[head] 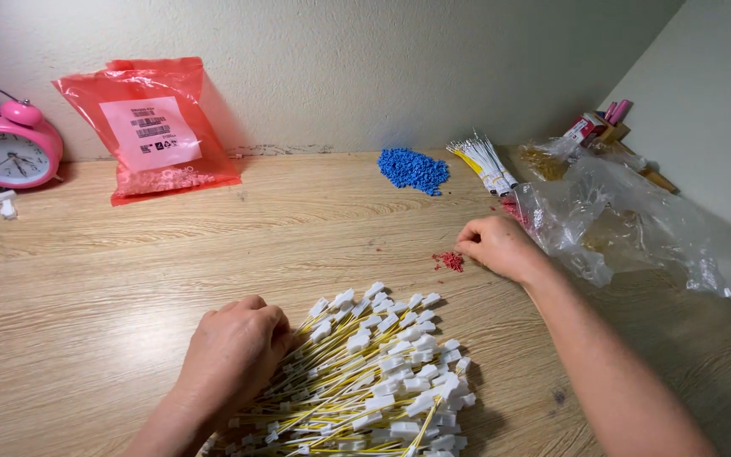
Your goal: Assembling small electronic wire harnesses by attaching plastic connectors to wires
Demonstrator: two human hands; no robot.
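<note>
Picking at a small scatter of tiny red plastic pieces (450, 261) with pinched fingertips, the right hand (498, 246) works near the far right of the pale wood-grain counter (112, 279), its fingers curled close together; whether a piece is actually caught between them cannot be told from this view. The left hand (234, 351) rests loosely curled, knuckles up, on the near edge of a large heap of thin yellow-and-white wires tipped with white plastic connectors (374, 372), pressing on them rather than gripping any single one.

Doing this well, by the look of it, calls for a fine fingertip pinch on one red piece at a time, while the other hand keeps the springy wire heap from sliding.

The heap lies at the near centre of the counter, connector ends fanned toward the right and far side, wires crossing thickly. Beyond it sit a mound of blue plastic granules (414, 170), a tied bundle of white and yellow wires (484, 161), crumpled clear plastic bags (611, 216), a red plastic pouch with a white label (147, 127) leaning on the wall, and a pink twin-bell alarm clock (8, 145).
</note>
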